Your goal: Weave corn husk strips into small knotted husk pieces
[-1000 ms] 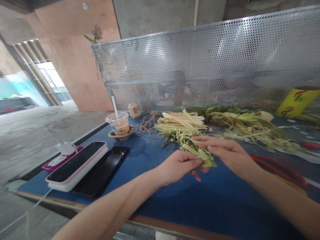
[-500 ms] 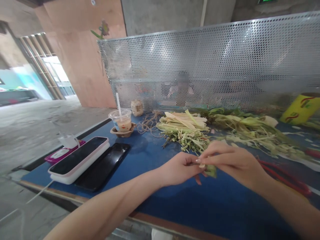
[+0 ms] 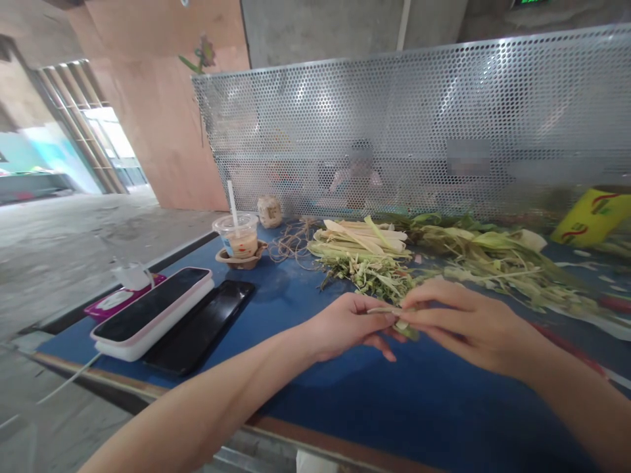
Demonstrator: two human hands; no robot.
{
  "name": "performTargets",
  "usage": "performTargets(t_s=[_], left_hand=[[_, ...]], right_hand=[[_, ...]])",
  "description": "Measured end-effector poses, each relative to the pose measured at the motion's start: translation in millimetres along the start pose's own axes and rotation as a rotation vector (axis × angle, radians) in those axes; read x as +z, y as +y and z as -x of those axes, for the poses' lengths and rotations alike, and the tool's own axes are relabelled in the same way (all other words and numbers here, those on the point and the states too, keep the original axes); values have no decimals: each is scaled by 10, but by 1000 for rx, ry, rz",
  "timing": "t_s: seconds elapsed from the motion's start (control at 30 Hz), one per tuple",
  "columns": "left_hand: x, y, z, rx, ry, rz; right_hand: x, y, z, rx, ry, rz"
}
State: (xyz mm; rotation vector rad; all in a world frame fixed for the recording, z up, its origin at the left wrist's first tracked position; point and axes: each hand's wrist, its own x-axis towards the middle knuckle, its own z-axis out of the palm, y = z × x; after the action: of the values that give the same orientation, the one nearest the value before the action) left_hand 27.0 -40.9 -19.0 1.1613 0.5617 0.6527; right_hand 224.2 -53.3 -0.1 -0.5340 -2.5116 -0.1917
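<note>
Above the blue tabletop (image 3: 305, 387), my left hand (image 3: 348, 328) pinches a small pale green piece of husk (image 3: 405, 328) between thumb and fingers. My right hand (image 3: 458, 322) meets it from the right, its fingertips closed on the same husk piece. Most of the piece is hidden by the fingers; a greenish end shows below them. Just beyond the hands lies a bundle of short green husk stalks (image 3: 367, 272). Behind that bundle is a stack of flat, pale yellow husk strips (image 3: 362, 236).
Loose husk leaves (image 3: 493, 249) spread over the right side, near a yellow roll (image 3: 594, 215). To the left are a drink cup (image 3: 237, 240), twine (image 3: 293, 243), a pink-edged phone (image 3: 158, 309) and a black phone (image 3: 202, 328). A perforated metal panel (image 3: 409, 125) borders the back.
My right hand has shifted slightly right and down, its fingers now straighter. The fingers have changed position around the husk piece, and a thin pale length now shows along my left thumb.
</note>
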Motion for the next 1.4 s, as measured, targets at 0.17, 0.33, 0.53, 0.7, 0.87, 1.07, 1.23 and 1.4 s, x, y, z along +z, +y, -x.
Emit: performTargets(t_s=[0.17,0.33,0.53,0.7,0.87,1.07,1.23,1.4], left_hand=[[-24,-1,-5,-14,48,4],[-19,25,-5,-60,80,-21],[-25,27,7,-73,101,-27],[-20,7,-8,-48,112,-40],[2,46,10,-50,136,-57],[15,72,40,-55,136,-65],[-21,41,12,-97,137,-19],[-32,46,14,-70,129,8]], right_hand=[[11,8,23,31,-28,37],[1,-36,14,56,-103,23],[3,-92,-23,-93,-47,95],[33,-115,-24,-90,-6,89],[101,-103,-7,-41,-39,44],[108,-133,-37,-12,7,74],[98,-129,-54,-204,100,234],[95,-120,-21,-183,146,243]])
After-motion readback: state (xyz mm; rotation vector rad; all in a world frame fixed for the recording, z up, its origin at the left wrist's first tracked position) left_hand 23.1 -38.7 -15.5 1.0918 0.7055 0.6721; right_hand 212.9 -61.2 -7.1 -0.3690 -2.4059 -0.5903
